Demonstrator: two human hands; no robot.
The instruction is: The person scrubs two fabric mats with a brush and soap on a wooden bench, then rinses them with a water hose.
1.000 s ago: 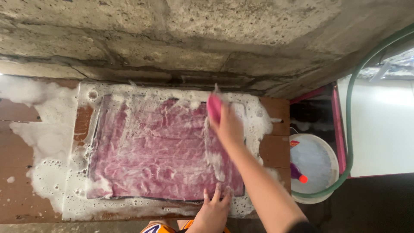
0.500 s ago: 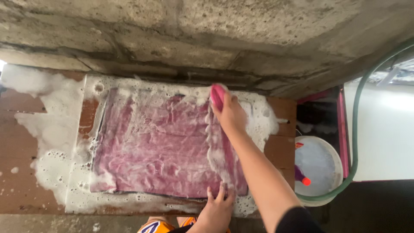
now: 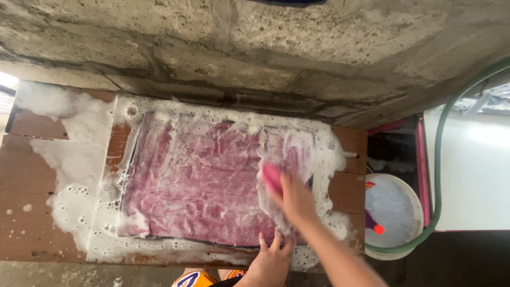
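right hand (image 3: 295, 197) w/ pink brush (image 3: 271, 177) slid from cloth's far edge toward near edge.

Rough concrete block wall (image 3: 255, 48) spans the top of the view. Brown wooden planks (image 3: 24, 202) below it — white suds (image 3: 69, 159) spread over their left part. Right of the planks: a white bucket (image 3: 396, 199), round, holding a purple bottle with an orange cap (image 3: 373, 224). Green hose (image 3: 438, 159) curves round the bucket. Pink-edged white panel (image 3: 470, 170) at far right — kind unclear.
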